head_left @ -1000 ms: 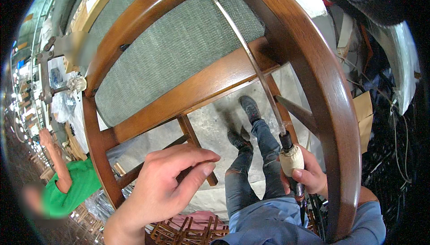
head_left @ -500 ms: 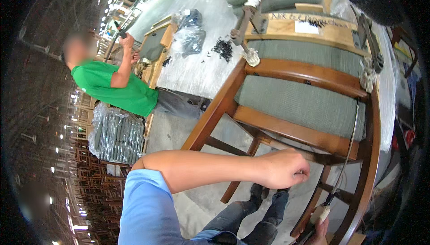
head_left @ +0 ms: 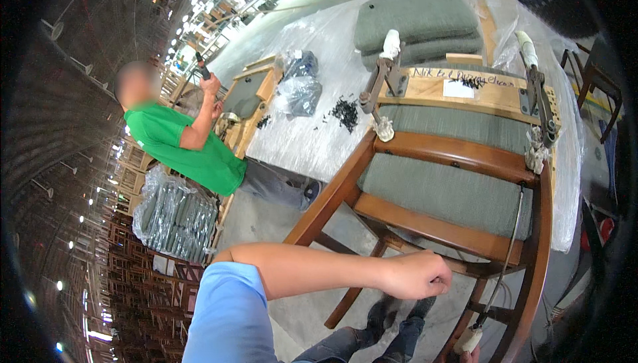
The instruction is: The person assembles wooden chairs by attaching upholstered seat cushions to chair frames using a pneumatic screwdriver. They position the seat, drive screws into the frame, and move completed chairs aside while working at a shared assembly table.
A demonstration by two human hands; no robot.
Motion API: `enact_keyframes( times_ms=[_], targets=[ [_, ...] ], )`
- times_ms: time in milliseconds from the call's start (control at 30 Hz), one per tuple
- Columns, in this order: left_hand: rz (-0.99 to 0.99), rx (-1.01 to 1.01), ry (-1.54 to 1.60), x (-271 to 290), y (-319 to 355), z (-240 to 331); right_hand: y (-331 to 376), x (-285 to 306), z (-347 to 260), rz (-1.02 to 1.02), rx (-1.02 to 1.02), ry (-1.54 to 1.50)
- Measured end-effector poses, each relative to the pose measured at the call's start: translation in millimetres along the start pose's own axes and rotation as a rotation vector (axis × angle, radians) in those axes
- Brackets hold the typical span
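A brown wooden chair (head_left: pixel 448 227) lies tilted against the work table, with a grey-green upholstered panel (head_left: pixel 438 183) between its rails. Two toggle clamps, one left (head_left: pixel 380 87) and one right (head_left: pixel 541 100), have cloth-wrapped ends against its corners. My left hand (head_left: pixel 419 275) hovers over the chair's lower frame with fingers curled closed; whatever is inside is hidden. At the lower right, my right hand (head_left: pixel 470 355) grips the pale handle of a long-shafted screwdriver (head_left: pixel 505 263). Its thin shaft runs up along the chair's right side, the tip near the right clamp.
A wooden jig board (head_left: pixel 492 90) holds the clamps and a white paper. Black screws (head_left: pixel 344 114) lie piled on the plastic-covered table (head_left: pixel 279 140), beside bagged parts (head_left: pixel 300 90) and stacked cushions (head_left: pixel 419 24). A co-worker in green (head_left: pixel 189 147) stands left, near wrapped cushions (head_left: pixel 176 213).
My view has shifted, so the chair and table sit lower in the picture. My hands keep nearly the same pose, the screwdriver still along the chair's right side.
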State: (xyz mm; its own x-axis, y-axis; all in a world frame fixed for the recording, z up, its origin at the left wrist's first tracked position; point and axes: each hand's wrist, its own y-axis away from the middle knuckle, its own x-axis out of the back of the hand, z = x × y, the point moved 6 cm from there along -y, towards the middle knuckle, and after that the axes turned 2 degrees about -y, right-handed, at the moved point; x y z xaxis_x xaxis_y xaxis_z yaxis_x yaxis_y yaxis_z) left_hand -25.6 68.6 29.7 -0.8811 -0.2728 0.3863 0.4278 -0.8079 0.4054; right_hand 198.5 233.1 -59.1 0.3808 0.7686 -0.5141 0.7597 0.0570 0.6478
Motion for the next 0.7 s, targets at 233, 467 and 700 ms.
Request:
enact_keyframes(
  times_ms=[233,467,700],
  targets=[
    [-0.05,0.05,-0.002,2.8,-0.3,2.1,0.8,-3.6,2.9,0.042,0.08,-0.057],
    [-0.065,0.045,0.008,-2.6,0.6,3.1,4.7,-10.2,1.6,0.056,-0.084,-0.142],
    [-0.073,0.037,-0.024,-3.5,-1.1,5.7,2.4,-7.5,4.8,0.009,-0.118,-0.116]
  ],
)
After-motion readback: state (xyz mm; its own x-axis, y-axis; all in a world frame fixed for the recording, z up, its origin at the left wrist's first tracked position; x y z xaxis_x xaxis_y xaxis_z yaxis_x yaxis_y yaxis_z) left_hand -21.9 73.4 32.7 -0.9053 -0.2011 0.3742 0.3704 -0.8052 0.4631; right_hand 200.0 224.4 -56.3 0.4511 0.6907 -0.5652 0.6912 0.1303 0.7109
